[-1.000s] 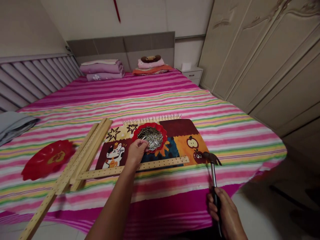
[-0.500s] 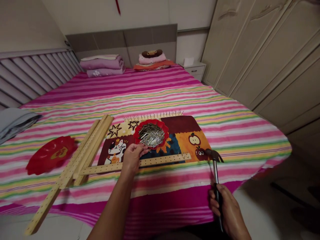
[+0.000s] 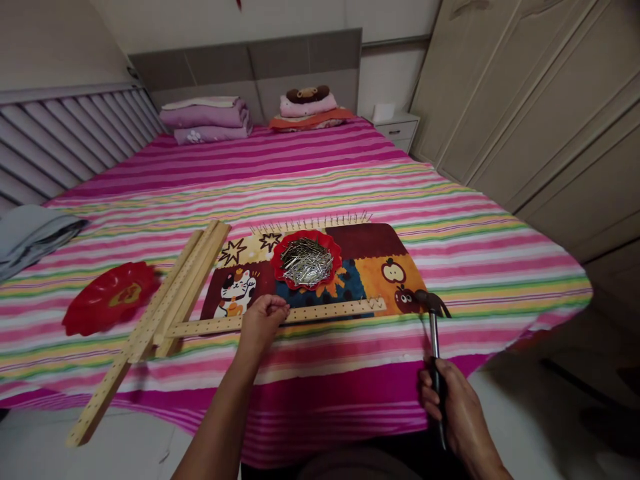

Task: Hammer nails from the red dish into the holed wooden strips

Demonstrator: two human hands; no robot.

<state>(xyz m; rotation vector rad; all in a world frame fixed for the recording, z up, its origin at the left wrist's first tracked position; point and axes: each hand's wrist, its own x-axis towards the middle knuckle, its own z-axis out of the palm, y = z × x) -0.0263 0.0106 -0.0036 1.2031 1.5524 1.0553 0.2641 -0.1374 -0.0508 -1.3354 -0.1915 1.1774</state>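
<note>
And here we are at the bed, with the left hand [image 3: 263, 325] curled, fingers closed and bent down onto a drilled wooden strip [image 3: 325, 312]; from up here we can't tell whether those fingers are pinching anything. That strip lies along the near edge of a colourful patchwork mat [image 3: 373, 243], with its notched right end close to the claw hammer [image 3: 434, 333]. The right hand [image 3: 457, 413] has a firm grip around the black handle, holding the hammer upright off the near edge of the bed, its head just above the mat's near right corner.

In the middle of the mat sits a red scalloped dish [image 3: 295, 250] heaped with nails [image 3: 306, 261]. Along the mat's far edge, we see a row of standing nails [image 3: 310, 220]. Off the mat's left edge, more drilled wooden strips [image 3: 175, 293] lie in an overlapping pile, one long strip [image 3: 100, 393] reaching past the near edge of the striped bedspread [image 3: 400, 193]. Further left sits a second red dish [image 3: 110, 297], and a grey cloth [image 3: 35, 237] lies at the bed's left edge. Up at the far end, we have folded purple bedding [image 3: 206, 120].
</note>
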